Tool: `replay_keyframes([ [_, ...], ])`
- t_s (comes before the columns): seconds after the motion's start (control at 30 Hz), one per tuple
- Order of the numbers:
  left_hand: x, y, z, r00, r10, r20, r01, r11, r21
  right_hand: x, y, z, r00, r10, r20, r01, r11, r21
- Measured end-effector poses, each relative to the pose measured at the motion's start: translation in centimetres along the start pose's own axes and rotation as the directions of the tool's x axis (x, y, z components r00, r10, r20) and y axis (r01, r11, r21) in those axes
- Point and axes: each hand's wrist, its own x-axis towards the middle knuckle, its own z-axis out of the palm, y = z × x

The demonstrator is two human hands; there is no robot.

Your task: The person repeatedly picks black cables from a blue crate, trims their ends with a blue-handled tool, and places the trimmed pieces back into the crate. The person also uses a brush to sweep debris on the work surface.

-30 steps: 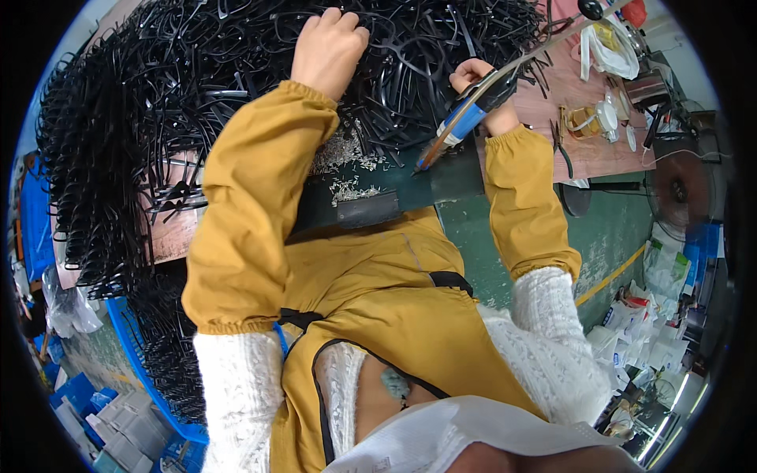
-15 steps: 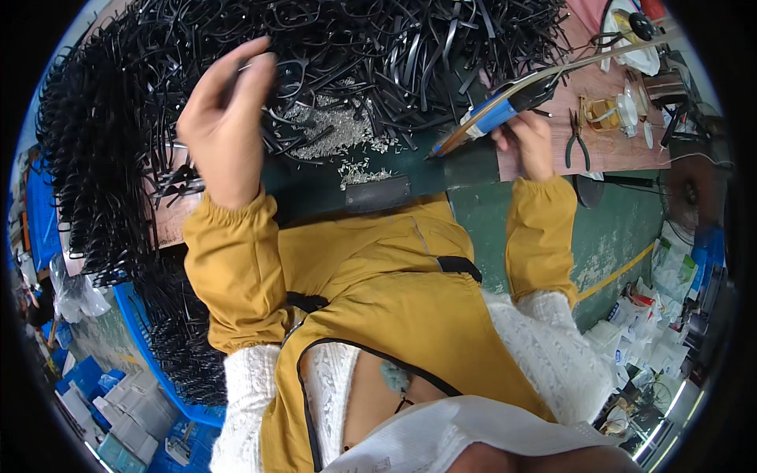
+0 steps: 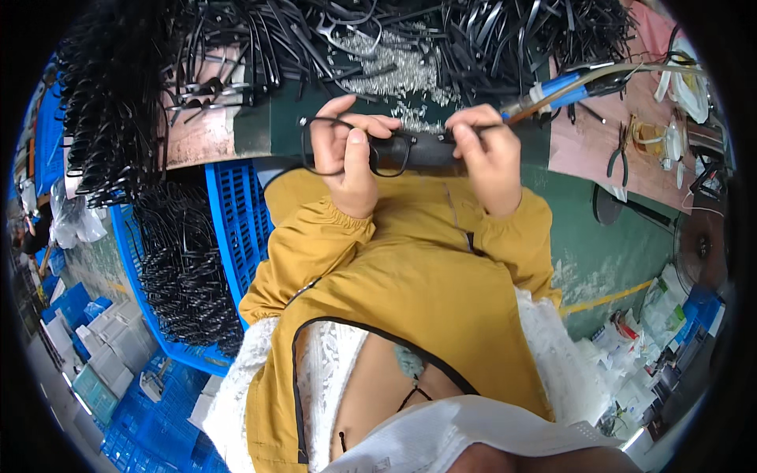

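Observation:
My left hand (image 3: 348,162) is closed on a black eyeglass frame (image 3: 408,155), held over the near edge of the bench with its rims facing me. A little to the right, my right hand (image 3: 490,154) pinches a slim black eyeglass temple (image 3: 446,136), its tip pointing toward the frame's corner with a small gap between them. Most of the temple is covered by the fingers. Just beyond that hand lies a blue powered screwdriver (image 3: 561,91) with a brown tube along it. Small silvery screws (image 3: 402,71) are heaped on the dark mat behind both hands.
Piles of black temples (image 3: 493,47) cover the far bench, and stacked frames (image 3: 102,102) crowd its left side. A blue basket (image 3: 236,225) of black parts stands lower left. Pliers (image 3: 620,154) lie on the right, above a fan (image 3: 698,244).
My left hand has come down and toward the middle, now with an eyeglass frame. My right hand has left the screwdriver and now pinches a temple. The view has shifted.

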Motion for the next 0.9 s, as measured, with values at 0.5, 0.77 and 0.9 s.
replay_keyframes([
  [0.5,-5.5,-1.1,-2.8,0.930,0.175,0.325,-0.272,0.920,0.283,-0.5,1.5,3.5,0.980,-0.197,-0.019,0.194,0.975,-0.112],
  [0.77,-1.6,3.0,-3.9,0.916,-0.341,-0.209,0.292,0.927,-0.234,3.9,-1.9,1.4,0.854,0.143,0.500,-0.257,0.952,0.166],
  [0.9,0.2,3.5,-5.7,0.905,-0.397,-0.155,0.365,0.910,-0.199,9.8,-2.6,9.3,0.883,-0.409,0.230,0.465,0.826,-0.317],
])
